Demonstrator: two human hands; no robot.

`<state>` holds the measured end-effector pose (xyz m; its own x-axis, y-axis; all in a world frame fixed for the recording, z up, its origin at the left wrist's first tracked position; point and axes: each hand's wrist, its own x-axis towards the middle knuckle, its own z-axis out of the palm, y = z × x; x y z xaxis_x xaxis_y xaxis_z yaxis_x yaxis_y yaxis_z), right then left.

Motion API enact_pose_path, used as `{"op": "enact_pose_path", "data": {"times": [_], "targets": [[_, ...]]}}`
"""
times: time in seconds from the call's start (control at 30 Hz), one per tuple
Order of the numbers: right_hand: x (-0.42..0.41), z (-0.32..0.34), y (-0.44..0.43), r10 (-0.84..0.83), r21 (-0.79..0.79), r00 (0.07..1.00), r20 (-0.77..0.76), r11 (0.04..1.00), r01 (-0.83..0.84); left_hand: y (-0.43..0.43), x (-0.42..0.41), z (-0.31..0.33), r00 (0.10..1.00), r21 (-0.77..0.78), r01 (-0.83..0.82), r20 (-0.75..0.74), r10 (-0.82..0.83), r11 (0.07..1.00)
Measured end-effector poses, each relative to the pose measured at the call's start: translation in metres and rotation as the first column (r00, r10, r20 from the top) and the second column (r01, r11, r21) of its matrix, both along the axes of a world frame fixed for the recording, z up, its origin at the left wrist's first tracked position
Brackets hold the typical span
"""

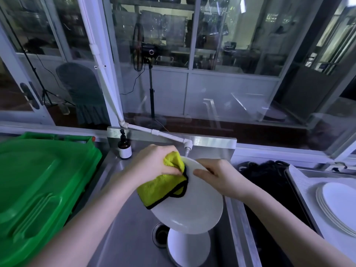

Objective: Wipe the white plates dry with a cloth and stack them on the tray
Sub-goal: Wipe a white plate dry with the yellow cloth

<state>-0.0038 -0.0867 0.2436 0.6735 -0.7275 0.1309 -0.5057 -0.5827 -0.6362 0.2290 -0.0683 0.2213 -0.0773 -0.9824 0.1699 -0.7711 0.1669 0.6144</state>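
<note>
The job is sitting somewhere in its middle, as far as can be judged: a stack of white plates [339, 207] is already lying on the metal tray [304, 182] off to the right, one white plate [196, 209] is being wiped in the air over the steel sink [131, 218], and a second white plate [188, 249] is waiting on the sink floor beside the drain, apparently yet to be dried. Whether more plates are waiting out of view cannot be told. The left hand [154, 160] is curling its fingers tightly round a bunched yellow-green microfibre cloth [161, 189] with black edging, and is pressing it against the upper left part of the held plate, so the loose cloth is draping over that plate's left rim. The right hand [217, 178] is gripping the same plate at its upper rim, its thumb lying flat across the near face while the other fingers are wrapping over the edge to the back, mostly hidden. The plate is tilting down towards the camera, its lower edge hanging just above the second plate, well apart from the tray where it is due to be stacked.
</note>
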Motion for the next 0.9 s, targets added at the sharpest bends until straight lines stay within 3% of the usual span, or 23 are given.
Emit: {"op": "enact_pose_path", "data": {"times": [0.07, 0.17, 0.23, 0.3, 0.33, 0.37, 0.43, 0.53, 0.6, 0.67, 0.7, 0.77, 0.83, 0.9], "targets": [[0.007, 0.000, -0.002, 0.008, -0.055, 0.998, -0.059, 0.998, -0.011, 0.003, -0.003, 0.000, 1.000, 0.007, 0.014, -0.009, -0.014, 1.000], [0.005, 0.006, -0.010, -0.010, -0.053, 0.998, -0.068, 0.999, 0.006, 0.014, 0.003, -0.017, 0.939, -0.012, -0.089, -0.335, 0.080, 0.996], [-0.001, 0.010, -0.013, -0.061, -0.021, 0.998, -0.004, 0.998, 0.061, 0.023, 0.003, -0.035, 0.772, 0.052, -0.258, -0.589, 0.239, 0.965], [-0.005, 0.011, -0.014, -0.133, 0.035, 0.986, 0.097, 0.991, 0.130, 0.031, -0.001, -0.049, 0.598, 0.150, -0.374, -0.715, 0.362, 0.915], [-0.007, 0.011, -0.014, -0.159, 0.054, 0.979, 0.129, 0.987, 0.153, 0.032, -0.002, -0.053, 0.560, 0.171, -0.395, -0.734, 0.384, 0.903], [-0.008, 0.010, -0.015, -0.168, 0.060, 0.976, 0.139, 0.985, 0.161, 0.030, 0.000, -0.052, 0.570, 0.166, -0.397, -0.726, 0.384, 0.903], [-0.007, 0.011, -0.014, -0.137, 0.056, 0.985, 0.104, 0.990, 0.132, 0.023, 0.006, -0.041, 0.717, 0.081, -0.342, -0.621, 0.315, 0.936], [0.004, 0.013, -0.011, -0.030, 0.004, 0.999, -0.039, 1.000, 0.030, 0.014, 0.009, -0.018, 0.949, -0.054, -0.140, -0.293, 0.118, 0.989], [0.012, 0.010, -0.008, 0.004, -0.015, 0.995, -0.098, 1.000, -0.006, 0.010, 0.007, -0.012, 0.985, -0.066, -0.029, -0.173, 0.017, 0.997], [0.013, 0.009, -0.009, 0.004, -0.010, 0.996, -0.084, 1.000, -0.004, 0.010, 0.007, -0.015, 0.964, -0.060, -0.025, -0.265, 0.008, 0.998], [0.012, 0.010, -0.011, -0.007, 0.003, 0.998, -0.069, 1.000, 0.007, 0.011, 0.008, -0.020, 0.920, -0.047, -0.079, -0.387, 0.054, 0.996], [0.007, 0.011, -0.016, -0.061, 0.061, 0.998, -0.009, 0.996, 0.062, 0.016, 0.005, -0.038, 0.730, 0.029, -0.254, -0.650, 0.211, 0.967], [0.002, 0.007, -0.018, -0.138, 0.133, 0.985, 0.107, 0.983, 0.124, 0.023, -0.005, -0.058, 0.429, 0.178, -0.396, -0.831, 0.353, 0.901], [-0.004, -0.003, -0.018, -0.231, 0.197, 0.952, 0.201, 0.961, 0.191, 0.028, -0.019, -0.075, 0.143, 0.340, -0.449, -0.885, 0.443, 0.826]]}}
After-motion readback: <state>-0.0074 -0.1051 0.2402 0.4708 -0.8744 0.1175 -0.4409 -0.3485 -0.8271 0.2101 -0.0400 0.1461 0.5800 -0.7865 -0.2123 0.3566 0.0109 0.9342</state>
